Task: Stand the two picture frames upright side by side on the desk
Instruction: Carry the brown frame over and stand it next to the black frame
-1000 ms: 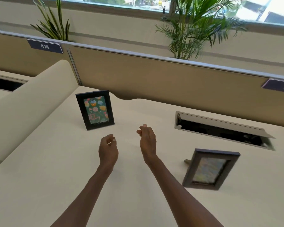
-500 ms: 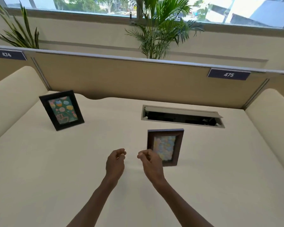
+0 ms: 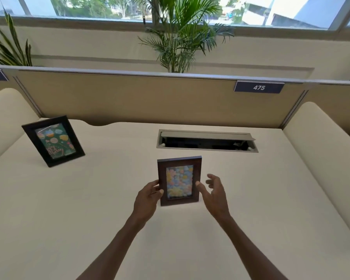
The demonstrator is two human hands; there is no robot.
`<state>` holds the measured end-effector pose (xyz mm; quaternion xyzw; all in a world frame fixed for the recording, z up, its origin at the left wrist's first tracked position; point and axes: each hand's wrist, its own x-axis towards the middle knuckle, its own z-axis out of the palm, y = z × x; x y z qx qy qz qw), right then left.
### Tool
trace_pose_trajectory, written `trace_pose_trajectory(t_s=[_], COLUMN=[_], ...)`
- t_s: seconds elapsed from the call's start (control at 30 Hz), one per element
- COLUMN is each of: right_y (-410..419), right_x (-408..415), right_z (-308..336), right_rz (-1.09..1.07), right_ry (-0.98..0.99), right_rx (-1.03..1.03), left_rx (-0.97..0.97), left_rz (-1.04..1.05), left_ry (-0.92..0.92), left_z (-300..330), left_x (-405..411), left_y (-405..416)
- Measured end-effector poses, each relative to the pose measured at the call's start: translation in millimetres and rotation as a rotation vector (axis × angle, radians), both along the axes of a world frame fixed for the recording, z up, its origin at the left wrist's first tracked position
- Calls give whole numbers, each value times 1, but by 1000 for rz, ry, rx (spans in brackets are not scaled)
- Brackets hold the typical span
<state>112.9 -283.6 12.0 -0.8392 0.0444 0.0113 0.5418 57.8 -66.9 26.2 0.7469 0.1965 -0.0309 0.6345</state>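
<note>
A brown picture frame (image 3: 179,181) with a pastel picture stands upright at the middle of the cream desk (image 3: 89,209). My left hand (image 3: 148,199) grips its left edge, thumb on the front. My right hand (image 3: 215,194) is spread beside its right edge, the thumb touching or nearly touching the frame, the fingers apart. A black picture frame (image 3: 53,140) with a green card leans upright at the far left of the desk, well apart from the brown one.
An open cable slot (image 3: 206,140) is sunk into the desk just behind the brown frame. A tan divider panel (image 3: 150,98) with a "475" label closes the back. Padded cream side walls (image 3: 321,158) flank the desk left and right. Plants stand behind the divider.
Both hands have moved forward to the brown frame; the left has taken hold of its left edge, the right has opened beside its right edge. The view has shifted right.
</note>
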Motion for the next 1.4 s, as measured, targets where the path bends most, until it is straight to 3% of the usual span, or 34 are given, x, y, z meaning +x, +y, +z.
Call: trace_pose_trajectory(t_s=[0.1,0.27,0.5,0.93,1.27,1.4], right_y=[-7,-5,8,121,246,288], right_x=[22,50,70,97,142,164], right_z=[5,5,-10,7,19,17], right_rz=[274,498,493,514,574,569], right_ry=[198,323,444,435,357,344], right_rx=[44,252,420,615,594,522], left_rx=[65,88,29,-44,89,169], left_rz=[15,64,89,302,570,564], left_ry=[-22,-40,-63,-128,-164,-140], left_z=[-1,-4,-4,6,0,-8], left_x=[4,10,13,32,57,73], left_y=[-3,-3,6,112,198,221])
